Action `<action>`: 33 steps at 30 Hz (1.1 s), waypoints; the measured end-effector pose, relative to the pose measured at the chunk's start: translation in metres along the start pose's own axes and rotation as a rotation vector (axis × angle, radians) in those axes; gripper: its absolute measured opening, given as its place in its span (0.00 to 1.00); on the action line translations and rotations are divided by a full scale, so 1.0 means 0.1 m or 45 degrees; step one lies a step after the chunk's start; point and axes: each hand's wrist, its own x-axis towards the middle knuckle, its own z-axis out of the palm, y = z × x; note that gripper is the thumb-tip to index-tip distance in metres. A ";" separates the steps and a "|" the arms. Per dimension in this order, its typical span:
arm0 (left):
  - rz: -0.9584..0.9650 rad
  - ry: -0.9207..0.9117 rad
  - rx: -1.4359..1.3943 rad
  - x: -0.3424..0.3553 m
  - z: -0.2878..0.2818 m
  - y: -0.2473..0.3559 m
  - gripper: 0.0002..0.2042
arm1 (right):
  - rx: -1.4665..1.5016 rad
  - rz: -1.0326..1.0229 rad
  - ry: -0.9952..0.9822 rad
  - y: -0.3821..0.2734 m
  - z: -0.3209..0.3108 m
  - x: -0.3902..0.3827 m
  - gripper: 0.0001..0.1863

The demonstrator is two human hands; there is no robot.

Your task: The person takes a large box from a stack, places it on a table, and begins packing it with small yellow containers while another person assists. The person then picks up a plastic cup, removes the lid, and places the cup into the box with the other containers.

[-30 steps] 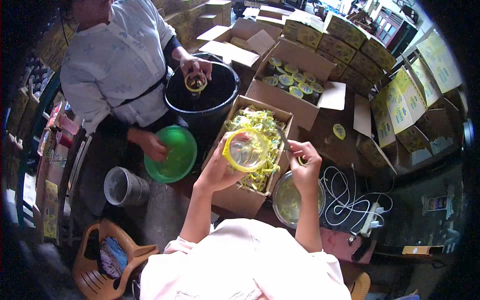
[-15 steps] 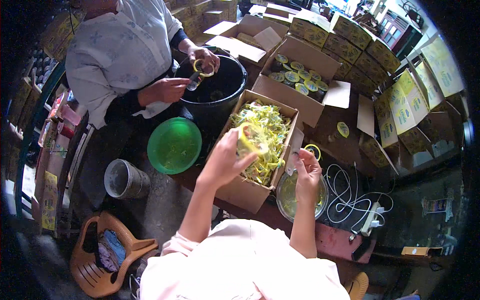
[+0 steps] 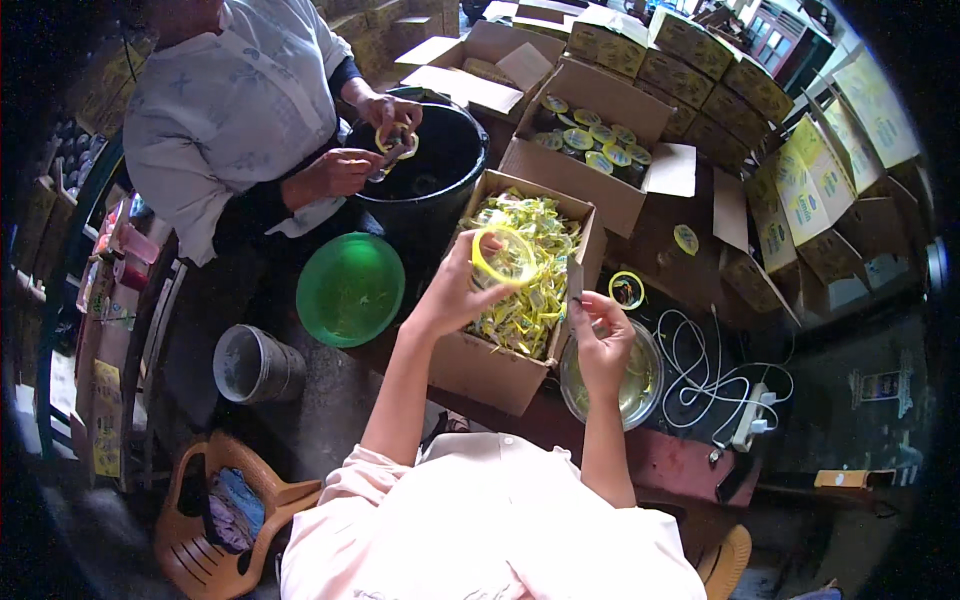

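Observation:
My left hand is closed around a clear plastic jar with a yellow rim, its open mouth facing up. The jar is held above a cardboard box full of small crinkled yellow-and-white pieces. At the box's right side, my right hand pinches a flat grey blade-like tool that points away from me; its grip is hidden by the fingers. Below that hand sits a round clear bowl with yellow bits in it. Another yellow-rimmed jar stands just beyond the right hand.
Across from me a person holds a yellow-rimmed jar and a tool over a black tub. A green basin and grey bucket are at left. An open carton of lidded jars is behind; white cable lies right.
My left hand has tilted the jar so that its mouth now faces up more plainly. My right hand has shifted slightly left, the blade now upright beside the box. The view has moved a little.

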 end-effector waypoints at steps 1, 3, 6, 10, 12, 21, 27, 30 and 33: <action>0.042 -0.021 -0.006 -0.07 0.01 0.08 0.32 | -0.093 -0.188 0.012 -0.04 0.00 0.00 0.06; 0.000 -0.019 -0.044 -0.18 0.05 0.20 0.34 | -0.282 -0.388 0.053 -0.12 -0.03 0.00 0.07; -0.055 -0.014 -0.215 -0.24 0.12 0.27 0.38 | -0.412 -0.602 0.136 -0.24 -0.04 -0.02 0.08; 0.098 0.183 -0.087 -0.28 0.16 0.40 0.37 | -0.329 -0.672 0.260 -0.33 -0.02 -0.11 0.09; 0.213 0.232 -0.274 -0.30 0.21 0.45 0.40 | -0.224 -0.674 0.214 -0.38 -0.02 -0.15 0.10; 0.291 0.257 -0.241 -0.33 0.31 0.61 0.44 | -0.215 -0.740 0.224 -0.43 -0.08 -0.15 0.10; 0.281 0.246 -0.179 -0.34 0.33 0.63 0.43 | -0.214 -0.774 0.222 -0.42 -0.12 -0.15 0.11; 0.270 0.211 -0.148 -0.36 0.33 0.64 0.42 | -0.187 -0.781 0.232 -0.43 -0.12 -0.15 0.12; 0.250 0.165 -0.189 -0.38 0.33 0.68 0.41 | -0.230 -0.806 0.229 -0.45 -0.14 -0.13 0.12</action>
